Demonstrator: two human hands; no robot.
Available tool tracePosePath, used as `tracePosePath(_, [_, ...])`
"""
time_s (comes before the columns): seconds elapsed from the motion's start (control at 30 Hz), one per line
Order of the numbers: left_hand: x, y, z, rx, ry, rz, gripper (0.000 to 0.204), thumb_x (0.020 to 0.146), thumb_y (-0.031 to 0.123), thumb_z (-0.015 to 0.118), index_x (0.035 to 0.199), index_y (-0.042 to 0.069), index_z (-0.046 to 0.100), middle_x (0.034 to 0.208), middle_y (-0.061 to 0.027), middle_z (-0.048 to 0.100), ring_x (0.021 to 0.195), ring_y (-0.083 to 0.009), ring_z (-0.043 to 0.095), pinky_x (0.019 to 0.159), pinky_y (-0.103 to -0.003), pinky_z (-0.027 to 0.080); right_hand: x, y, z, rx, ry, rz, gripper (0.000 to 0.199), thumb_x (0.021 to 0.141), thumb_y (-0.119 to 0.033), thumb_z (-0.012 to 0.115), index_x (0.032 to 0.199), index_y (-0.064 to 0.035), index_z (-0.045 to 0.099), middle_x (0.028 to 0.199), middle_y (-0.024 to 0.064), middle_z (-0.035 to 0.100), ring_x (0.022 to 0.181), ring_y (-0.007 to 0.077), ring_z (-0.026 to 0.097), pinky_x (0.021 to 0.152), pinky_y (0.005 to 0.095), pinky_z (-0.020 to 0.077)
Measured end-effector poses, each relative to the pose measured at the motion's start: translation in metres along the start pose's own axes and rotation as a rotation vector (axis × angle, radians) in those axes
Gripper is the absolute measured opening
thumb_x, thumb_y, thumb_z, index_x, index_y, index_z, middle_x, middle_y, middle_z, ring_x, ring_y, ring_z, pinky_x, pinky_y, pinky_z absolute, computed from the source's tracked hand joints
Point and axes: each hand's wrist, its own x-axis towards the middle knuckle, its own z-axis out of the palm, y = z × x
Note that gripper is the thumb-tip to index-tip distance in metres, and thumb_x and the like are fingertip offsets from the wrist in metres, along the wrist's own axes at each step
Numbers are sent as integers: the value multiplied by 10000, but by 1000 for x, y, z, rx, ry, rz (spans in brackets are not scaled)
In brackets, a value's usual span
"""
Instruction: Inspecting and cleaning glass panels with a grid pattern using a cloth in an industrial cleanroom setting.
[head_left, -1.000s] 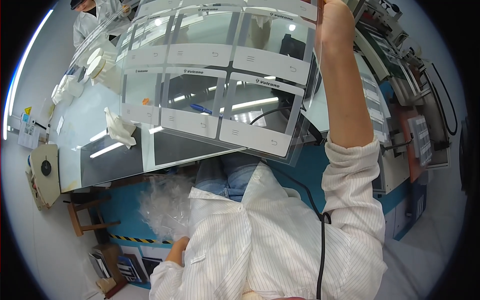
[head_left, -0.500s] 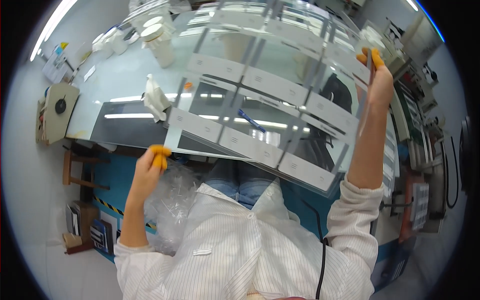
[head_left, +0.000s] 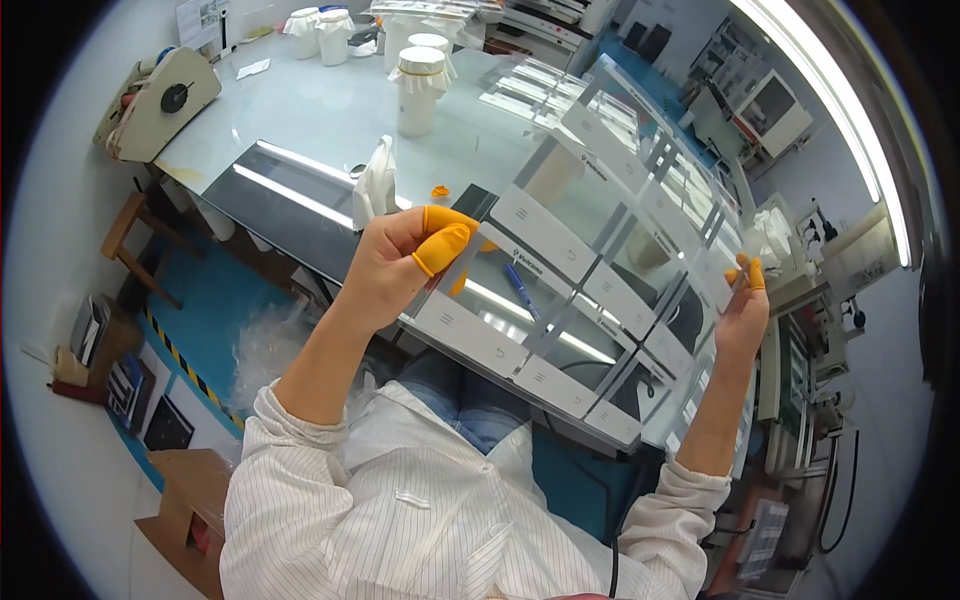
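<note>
A large clear sheet printed with rows of whitish-grey rectangular panels (head_left: 545,232) is held up, tilted, above the work table. My left hand (head_left: 392,268), with yellow finger cots on thumb and fingers, pinches its left edge. On the opposite edge, the cotted fingertips of my right hand (head_left: 742,305) grip the sheet. Through the transparent parts I see a blue pen (head_left: 521,290) lying on the dark surface below. A crumpled white cloth (head_left: 376,185) stands just beyond my left hand, and a small orange piece (head_left: 439,191) lies near it.
The glass-topped table (head_left: 290,95) carries several white cloth-covered jars (head_left: 418,95) at the back. A dark panel (head_left: 290,200) lies along its front left edge, and a beige dispenser-like device (head_left: 160,103) sits at the left corner. A wooden stool (head_left: 135,235) and cardboard box (head_left: 185,500) stand at left.
My left hand has risen from the sheet's lower left corner to its left edge. The sheet has tilted differently, and my right hand appears lower. The whole view has also turned.
</note>
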Motion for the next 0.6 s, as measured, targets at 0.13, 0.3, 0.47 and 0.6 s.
tracePosePath(0.13, [-11,9,0,25,-8,152,149,865,97,583,941,-26,620,721,2,579,594,-30,492,536,-147,398,-23,-37,37,-460,81,-221,270,897,-165,506,1115,-6,523,1037,73,592,924,144,552,780,249,418])
tracePosePath(0.3, [-21,18,14,472,28,340,136,805,55,650,897,-44,636,718,-29,620,570,-56,535,519,-156,419,-83,-86,123,-700,-319,-671,255,869,-141,559,1097,-30,538,1031,66,576,930,138,512,818,273,394])
tracePosePath(0.47, [-17,33,49,805,62,716,222,643,-29,714,609,13,498,551,-66,493,398,-139,425,395,-214,326,-116,-125,187,-948,-367,-1213,219,738,-151,689,784,-14,525,749,90,528,775,233,477,679,312,394])
tracePosePath(0.6, [-26,34,79,920,-30,933,96,690,-28,650,717,-23,558,543,-57,483,400,-181,462,382,-250,337,-121,-136,182,-1062,-298,-1116,242,706,-155,694,721,-24,491,717,84,514,717,229,443,608,333,370])
